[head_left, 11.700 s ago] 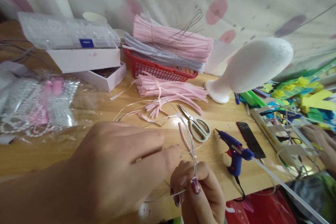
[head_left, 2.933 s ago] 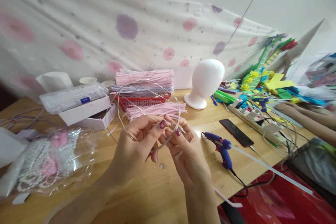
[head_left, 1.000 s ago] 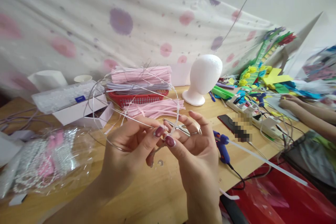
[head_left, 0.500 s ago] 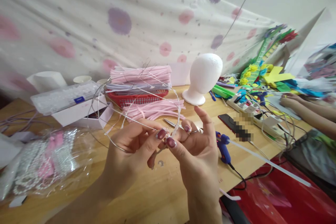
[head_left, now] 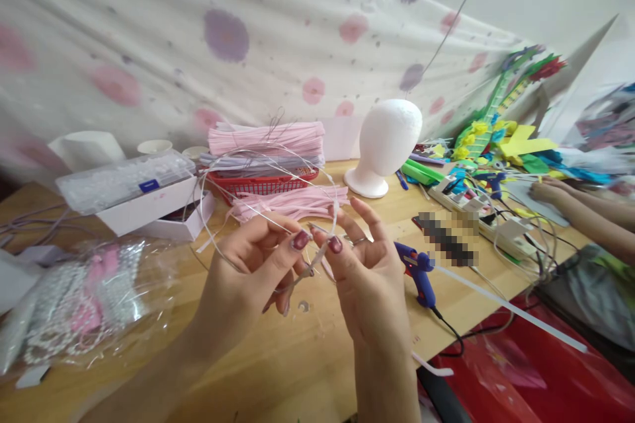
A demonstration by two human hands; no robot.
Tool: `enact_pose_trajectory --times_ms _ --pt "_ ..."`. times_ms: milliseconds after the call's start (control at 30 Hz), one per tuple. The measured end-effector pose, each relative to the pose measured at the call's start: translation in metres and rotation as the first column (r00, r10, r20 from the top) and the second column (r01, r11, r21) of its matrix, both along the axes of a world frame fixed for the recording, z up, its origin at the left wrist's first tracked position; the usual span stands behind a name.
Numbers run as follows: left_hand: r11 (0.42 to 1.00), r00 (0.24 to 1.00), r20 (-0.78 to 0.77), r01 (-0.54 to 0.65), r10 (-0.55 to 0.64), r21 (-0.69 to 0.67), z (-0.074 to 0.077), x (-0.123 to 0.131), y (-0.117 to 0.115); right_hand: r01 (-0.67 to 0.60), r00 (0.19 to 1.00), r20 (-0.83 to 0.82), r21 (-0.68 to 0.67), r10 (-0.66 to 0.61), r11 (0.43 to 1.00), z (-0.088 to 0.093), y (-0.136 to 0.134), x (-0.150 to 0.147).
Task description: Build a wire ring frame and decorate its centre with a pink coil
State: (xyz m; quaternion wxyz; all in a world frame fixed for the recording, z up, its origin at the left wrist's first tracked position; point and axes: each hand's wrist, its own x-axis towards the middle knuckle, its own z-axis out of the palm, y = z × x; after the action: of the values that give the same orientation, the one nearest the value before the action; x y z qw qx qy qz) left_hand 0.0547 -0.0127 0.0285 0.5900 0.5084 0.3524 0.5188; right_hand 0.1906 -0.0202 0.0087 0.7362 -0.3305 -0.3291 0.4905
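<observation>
Above the table (head_left: 297, 370), left grip (head_left: 251, 274) and right grip (head_left: 370, 281) pinch wire (head_left: 336, 211).

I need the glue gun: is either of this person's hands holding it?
No, the glue gun lies on the table, while the left hand and right hand hold the wire loop.

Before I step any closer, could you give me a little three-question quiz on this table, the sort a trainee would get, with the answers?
1. What do the left hand and right hand both hold?
2. True or false: the glue gun lies on the table.
3. What stands just right of the red basket? A) a bottle; B) a white head; C) a lamp.

Key:
1. Wire.
2. True.
3. B.
</observation>
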Motion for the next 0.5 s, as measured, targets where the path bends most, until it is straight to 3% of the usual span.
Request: enact_pose_trajectory --times_ms 100,200,333,500 --pt "0.998 0.998 0.013 0.053 -0.053 0.040 -0.004 0.000 0.003 -0.028 0.997 -0.069 -0.071 0.023 0.997 0.002 0.002 -0.001" --pt "0.992 0.994 0.041 0.099 -0.103 0.072 -0.010 -0.002 0.008 -0.011 0.995 -0.096 -0.047 0.006 0.999 0.002 0.004 -0.002" --pt "0.994 0.993 0.066 0.096 -0.099 0.047 -0.012 -0.003 0.011 0.004 0.994 -0.106 0.013 -0.003 1.000 -0.004 0.006 -0.006" --pt "0.996 0.995 0.073 0.065 -0.069 0.056 -0.012 -0.002 0.012 -0.081 0.978 -0.191 -0.002 0.079 0.997 -0.015 0.005 -0.013"
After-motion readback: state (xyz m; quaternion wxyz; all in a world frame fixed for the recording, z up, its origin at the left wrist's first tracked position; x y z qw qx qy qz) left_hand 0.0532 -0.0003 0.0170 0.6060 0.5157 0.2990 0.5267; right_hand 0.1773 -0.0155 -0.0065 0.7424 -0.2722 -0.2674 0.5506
